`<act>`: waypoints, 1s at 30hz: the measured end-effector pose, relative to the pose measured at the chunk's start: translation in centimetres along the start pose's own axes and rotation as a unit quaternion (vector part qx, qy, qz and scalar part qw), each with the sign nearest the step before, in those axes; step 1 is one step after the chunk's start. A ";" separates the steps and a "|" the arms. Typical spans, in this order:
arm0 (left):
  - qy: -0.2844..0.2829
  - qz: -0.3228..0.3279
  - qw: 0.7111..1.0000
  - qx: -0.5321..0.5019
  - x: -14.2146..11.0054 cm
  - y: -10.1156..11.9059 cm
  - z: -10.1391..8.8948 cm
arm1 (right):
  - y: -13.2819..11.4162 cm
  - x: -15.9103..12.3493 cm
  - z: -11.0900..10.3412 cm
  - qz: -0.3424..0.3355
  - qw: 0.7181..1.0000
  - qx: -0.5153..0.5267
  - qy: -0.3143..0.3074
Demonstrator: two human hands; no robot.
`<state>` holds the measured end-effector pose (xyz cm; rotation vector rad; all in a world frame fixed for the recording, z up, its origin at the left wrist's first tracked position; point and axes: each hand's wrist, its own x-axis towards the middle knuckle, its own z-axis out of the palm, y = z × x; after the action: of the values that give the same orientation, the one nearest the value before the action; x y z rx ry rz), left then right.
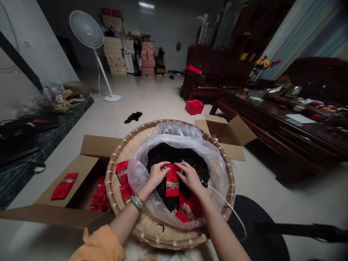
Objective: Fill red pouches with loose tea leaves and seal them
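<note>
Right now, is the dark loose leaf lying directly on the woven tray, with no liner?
No, the dark loose leaf sits inside a clear plastic bag that lines the round woven bamboo tray.

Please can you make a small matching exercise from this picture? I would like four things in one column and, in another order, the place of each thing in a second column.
Things:
1. Green bangle
2. Red packet
3. Standing fan
4. Dark loose leaves

Places:
A. On the floor, beyond the woven tray
B. Inside the clear plastic bag
C. On the left wrist
D. Between the left hand and the right hand

Pairs: 1-C, 2-D, 3-A, 4-B
</note>
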<state>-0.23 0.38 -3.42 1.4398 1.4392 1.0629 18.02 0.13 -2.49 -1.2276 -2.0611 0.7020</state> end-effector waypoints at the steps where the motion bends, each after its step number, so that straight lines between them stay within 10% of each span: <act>1: -0.001 0.000 1.000 0.001 0.0 0.0 -0.1 | 0.1 -0.1 0.1 0.000 1.000 -0.011 0.000; 24: -0.086 0.000 0.996 0.003 -2.4 1.0 -0.7 | -2.3 -1.8 0.1 0.051 0.999 -0.007 -0.012; 30: -0.151 0.007 0.988 -0.039 -1.6 2.4 -1.2 | -2.9 -0.8 -0.8 0.084 0.987 0.131 -0.025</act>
<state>-0.60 -1.28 -0.78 1.4845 1.1608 0.8555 17.28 -1.71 -0.12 -1.2493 -1.8473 1.0565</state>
